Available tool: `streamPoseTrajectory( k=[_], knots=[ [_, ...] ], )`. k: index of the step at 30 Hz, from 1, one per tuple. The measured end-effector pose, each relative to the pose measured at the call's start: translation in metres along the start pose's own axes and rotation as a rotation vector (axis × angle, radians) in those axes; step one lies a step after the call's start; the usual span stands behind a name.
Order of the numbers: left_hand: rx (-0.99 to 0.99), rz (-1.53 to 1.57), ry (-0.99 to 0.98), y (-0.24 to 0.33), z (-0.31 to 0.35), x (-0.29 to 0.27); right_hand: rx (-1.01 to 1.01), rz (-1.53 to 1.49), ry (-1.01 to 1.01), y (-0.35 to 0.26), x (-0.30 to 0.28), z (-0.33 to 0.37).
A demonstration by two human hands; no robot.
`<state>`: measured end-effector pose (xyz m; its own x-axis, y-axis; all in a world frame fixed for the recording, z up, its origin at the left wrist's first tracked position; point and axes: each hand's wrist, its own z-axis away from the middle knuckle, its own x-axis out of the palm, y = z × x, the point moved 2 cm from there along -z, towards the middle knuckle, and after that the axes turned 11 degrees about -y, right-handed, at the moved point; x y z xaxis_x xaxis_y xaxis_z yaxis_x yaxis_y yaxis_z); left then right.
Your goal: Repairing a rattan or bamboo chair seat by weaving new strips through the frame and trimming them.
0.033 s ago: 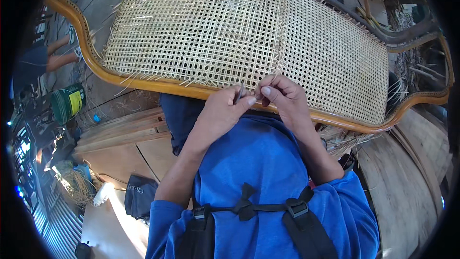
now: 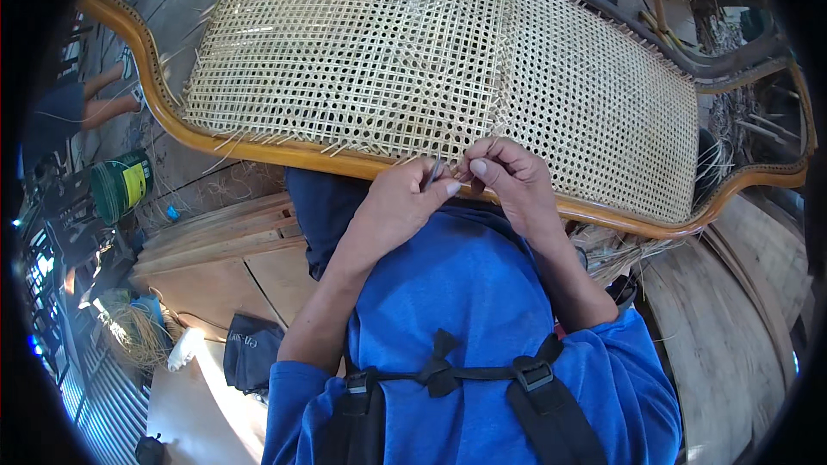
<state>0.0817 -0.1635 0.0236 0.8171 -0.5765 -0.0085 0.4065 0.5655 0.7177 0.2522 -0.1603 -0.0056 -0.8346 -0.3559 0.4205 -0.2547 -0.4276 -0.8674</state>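
A woven cane panel (image 2: 345, 60) is set in a curved, varnished wooden frame (image 2: 284, 153) that lies across my lap. Over the frame's near edge, my left hand (image 2: 401, 202) is closed around a thin dark metal tool (image 2: 432, 174), its tip pointing up toward the weave; its exact kind is unclear. Just beside it, my right hand (image 2: 515, 179) has thumb and forefinger pinched together at the cane's border. What lies in that pinch, perhaps a strand end, is too small to make out. Loose cane ends stick out along the frame's near edge.
A green bucket (image 2: 122, 185) with a yellow label stands at the left, below another person's legs (image 2: 108, 99). Wooden boards (image 2: 215, 237) lie at my left, and a plywood sheet (image 2: 715, 336) at my right. Cane scraps (image 2: 133, 331) are heaped at lower left, near a dark pouch (image 2: 252, 351).
My hands have shifted only very slightly at the frame's near edge. Their grips look the same.
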Motion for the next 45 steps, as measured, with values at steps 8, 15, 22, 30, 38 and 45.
streamPoseTrajectory(
  k=[8, 15, 22, 30, 38, 45],
  knots=[
    [-0.032, -0.276, 0.056, -0.009, 0.001, 0.002, 0.134, -0.207, 0.225, 0.001, -0.033, 0.007],
    [-0.047, 0.249, -0.072, -0.005, -0.014, -0.003, -0.079, -0.177, 0.155, -0.013, -0.055, -0.001],
    [-0.152, 0.491, -0.091, 0.003, -0.026, -0.003, 0.051, 0.824, 0.085, -0.047, -0.04, -0.004],
    [-0.108, 0.308, -0.07, 0.028, -0.03, -0.008, -0.009, 1.206, -0.226, -0.041, -0.072, -0.034],
    [-0.139, -1.167, -0.077, 0.06, -0.049, -0.024, 0.617, 1.083, -0.331, -0.045, -0.091, -0.066],
    [-0.132, -1.204, -0.178, 0.051, -0.072, -0.025, 0.591, 1.047, -0.456, -0.04, -0.093, -0.065]
  ],
)
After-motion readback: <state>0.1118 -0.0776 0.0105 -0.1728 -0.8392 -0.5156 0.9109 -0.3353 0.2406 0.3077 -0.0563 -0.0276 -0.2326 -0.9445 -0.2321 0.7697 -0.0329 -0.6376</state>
